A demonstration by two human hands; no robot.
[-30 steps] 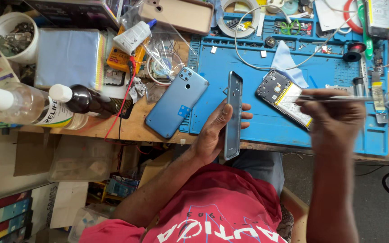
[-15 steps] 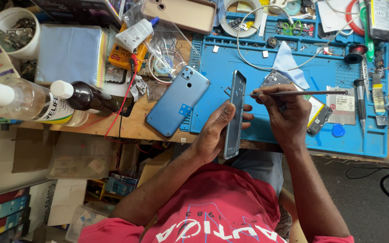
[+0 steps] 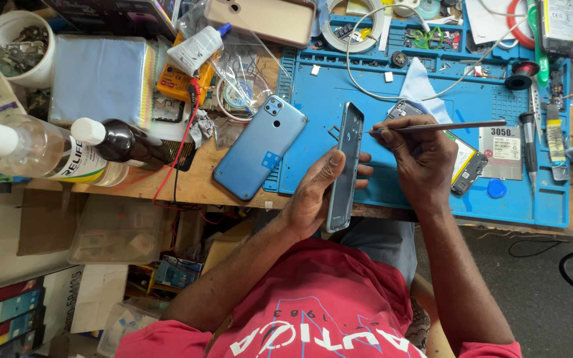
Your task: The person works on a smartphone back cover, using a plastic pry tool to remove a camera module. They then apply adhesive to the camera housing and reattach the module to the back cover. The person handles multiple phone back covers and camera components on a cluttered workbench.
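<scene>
Blue-grey, the phone frame [image 3: 345,169] stood on edge in the left hand [image 3: 319,192], whose grip was closed around its lower half, thumb along the near side. Just right of that grip, the right hand [image 3: 422,159] pinched thin metal tweezers [image 3: 432,126], their tip touching the frame's upper edge. Left of the grip, a blue phone back cover [image 3: 260,156] lay flat on the bench [image 3: 187,182]; beneath both hands spread a blue work mat [image 3: 339,93].
</scene>
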